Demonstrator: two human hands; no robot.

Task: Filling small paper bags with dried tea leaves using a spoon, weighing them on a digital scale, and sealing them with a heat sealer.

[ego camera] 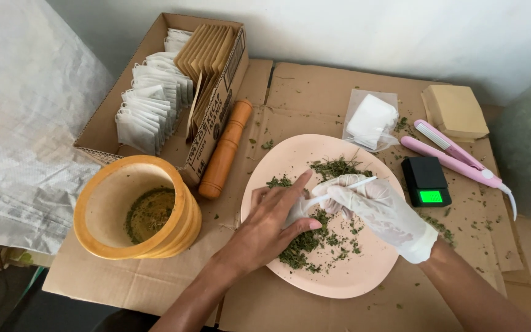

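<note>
A pale pink plate [370,276] lies on flattened cardboard with loose green dried herbs [305,243] scattered on it. My bare left hand [271,224] rests over the plate's left part and pinches a small white tea bag [297,209] between thumb and fingers. My right hand [379,209] wears a thin white glove and holds a small white spoon [345,187] whose tip points into the bag.
A wooden mortar [133,212] with herb residue stands at the left, a wooden pestle [225,150] beside it. A cardboard box [109,117] holds white bags and brown envelopes. A small black scale [426,181], a pink sealer [456,157], a clear packet [371,120] and tan envelopes [456,110] lie to the right.
</note>
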